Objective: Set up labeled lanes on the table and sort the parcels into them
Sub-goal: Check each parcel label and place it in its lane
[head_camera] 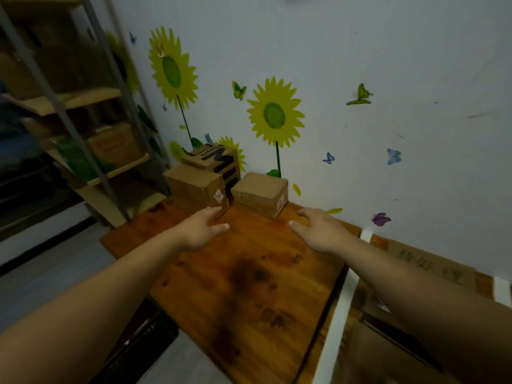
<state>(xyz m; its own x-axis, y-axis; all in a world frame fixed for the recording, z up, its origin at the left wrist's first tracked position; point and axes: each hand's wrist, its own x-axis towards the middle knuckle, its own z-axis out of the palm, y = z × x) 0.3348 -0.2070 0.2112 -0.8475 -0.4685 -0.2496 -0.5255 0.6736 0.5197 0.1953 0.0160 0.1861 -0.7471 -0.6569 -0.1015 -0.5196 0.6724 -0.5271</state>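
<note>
Left hand (pixel 203 227) is held over the table (pixel 249 273), fingers loosely spread, nothing gripped. Its fingertips are seen at the front corner of the left parcel (pixel 194 181); contact cannot be told. Right hand (pixel 318 228) is spread wide and empty, just beside the right parcel (pixel 259 189). Both parcels are placed at the table's far end.

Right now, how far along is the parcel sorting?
Done: white tape marks a lane edge on the right, with a written cardboard label beyond it. In hand: open left hand reaches for the left box, open right hand for the right box; nothing gripped. Left: those and the rear box sit by the wall, unsorted.
</note>
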